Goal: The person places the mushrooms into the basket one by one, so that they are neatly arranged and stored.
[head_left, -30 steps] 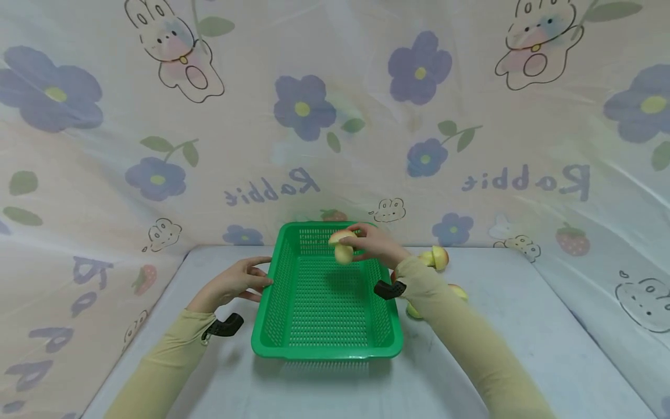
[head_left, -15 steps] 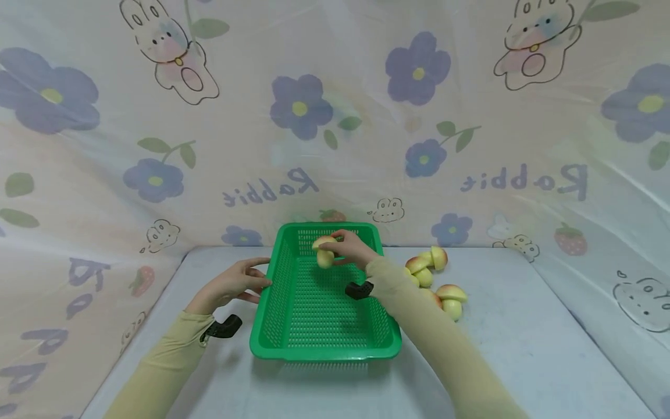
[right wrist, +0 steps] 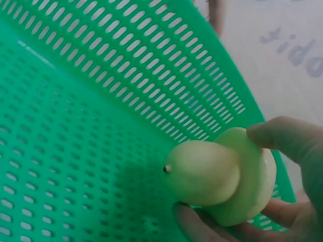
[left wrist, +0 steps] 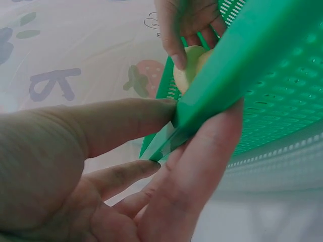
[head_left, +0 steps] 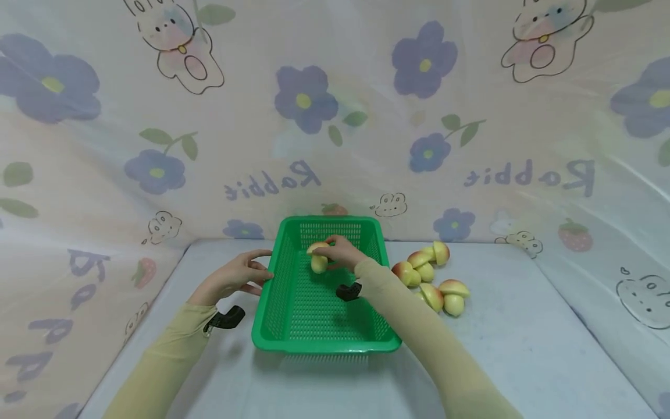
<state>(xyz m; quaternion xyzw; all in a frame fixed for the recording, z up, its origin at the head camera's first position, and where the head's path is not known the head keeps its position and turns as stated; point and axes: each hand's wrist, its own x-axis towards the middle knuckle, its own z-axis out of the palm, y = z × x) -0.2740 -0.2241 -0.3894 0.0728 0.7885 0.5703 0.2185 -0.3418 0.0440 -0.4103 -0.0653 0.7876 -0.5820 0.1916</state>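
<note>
My right hand [head_left: 342, 254] pinches a toy mushroom [head_left: 317, 259] w/ thumb & fingers, holding it inside the green basket [head_left: 293, 326], near the far-left part, stem pointing down toward the mesh floor. My left hand [head_left: 235, 278] grips the basket's left rim, thumb on one side of the wall, fingers on the other. Basket sits on the pale worktop [head_left: 523, 326]. Right of it, well apart from my hands, lie approx. five more mushrooms [head_left: 431, 276] in a loose cluster. Cartoon rabbit & flower sheet [head_left: 335, 116] behind.
</note>
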